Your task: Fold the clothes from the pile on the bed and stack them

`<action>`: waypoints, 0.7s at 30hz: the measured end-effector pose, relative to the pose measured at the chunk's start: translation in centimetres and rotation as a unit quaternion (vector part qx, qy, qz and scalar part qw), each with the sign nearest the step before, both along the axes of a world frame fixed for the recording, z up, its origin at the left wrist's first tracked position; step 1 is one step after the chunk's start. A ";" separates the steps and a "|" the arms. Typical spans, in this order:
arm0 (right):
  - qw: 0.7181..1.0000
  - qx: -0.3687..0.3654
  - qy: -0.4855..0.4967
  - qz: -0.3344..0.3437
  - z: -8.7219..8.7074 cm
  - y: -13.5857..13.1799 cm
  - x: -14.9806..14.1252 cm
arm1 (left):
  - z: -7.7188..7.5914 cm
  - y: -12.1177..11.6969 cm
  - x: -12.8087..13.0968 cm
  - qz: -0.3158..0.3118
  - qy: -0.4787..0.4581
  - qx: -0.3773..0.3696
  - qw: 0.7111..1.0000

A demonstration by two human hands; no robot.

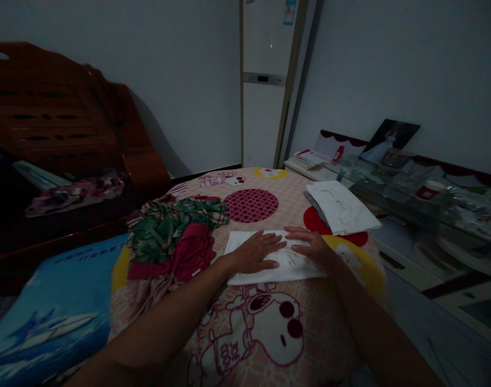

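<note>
A white folded cloth, probably a garment (245,275), lies flat on the round table in front of me. My left hand (257,252) rests on its middle, palm down with the fingers stretched out to the right. From the other side my right hand (312,247) lies on its right part, fingers spread and pointing left. The fingertips of both hands come close together near the cloth's far edge. Part of the cloth is hidden under the hands.
A crumpled pile of green plaid and red clothes (177,231) lies at the left. Folded white clothes (342,207) sit at the right edge. The patterned tablecloth (269,328) covers the table. Beyond stand a wooden bench (60,118), a glass-topped cabinet (394,199) and a tall white appliance (264,118).
</note>
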State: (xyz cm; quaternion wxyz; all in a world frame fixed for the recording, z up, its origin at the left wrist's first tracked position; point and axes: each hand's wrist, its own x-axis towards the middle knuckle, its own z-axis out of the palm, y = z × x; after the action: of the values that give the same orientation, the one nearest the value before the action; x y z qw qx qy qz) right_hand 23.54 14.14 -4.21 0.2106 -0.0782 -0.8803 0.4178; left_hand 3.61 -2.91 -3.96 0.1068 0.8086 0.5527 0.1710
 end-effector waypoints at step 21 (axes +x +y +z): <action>0.996 -0.029 -0.018 0.081 1.5 -1.5 0.4 | 0.1 0.2 0.1 -0.011 0.021 -0.016 1.000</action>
State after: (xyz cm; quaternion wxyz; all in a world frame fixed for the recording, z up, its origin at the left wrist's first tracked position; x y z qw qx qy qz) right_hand 23.90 12.66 -2.76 0.1582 -0.0200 -0.8751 0.4570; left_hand 3.74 -2.70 -3.86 0.1101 0.8162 0.5486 0.1444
